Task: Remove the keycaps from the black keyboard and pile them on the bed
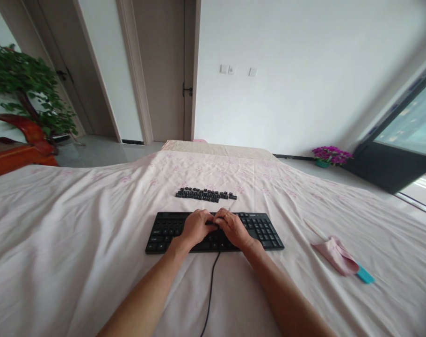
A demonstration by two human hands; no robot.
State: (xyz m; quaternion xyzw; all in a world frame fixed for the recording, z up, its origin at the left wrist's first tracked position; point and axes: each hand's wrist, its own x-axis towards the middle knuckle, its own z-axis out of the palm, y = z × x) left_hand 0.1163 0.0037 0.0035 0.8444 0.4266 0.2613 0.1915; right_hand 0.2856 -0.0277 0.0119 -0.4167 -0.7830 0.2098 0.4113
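Note:
A black keyboard lies across the bed in front of me, with part of its upper middle covered by my hands. My left hand is closed in a pinch over the middle keys; something dark and small shows at its fingertips, too small to name. Against it, my right hand is also closed, fingertips meeting the left ones. A thin, pale, wire-like piece sticks out behind the right fingers. Beyond the keyboard, several loose black keycaps lie in rough rows on the sheet.
The pale pink floral sheet is wrinkled. A black cable runs from the keyboard toward me. On the right lie a pink cloth and a blue-handled item, partly under it. Purple flowers stand on the floor beyond.

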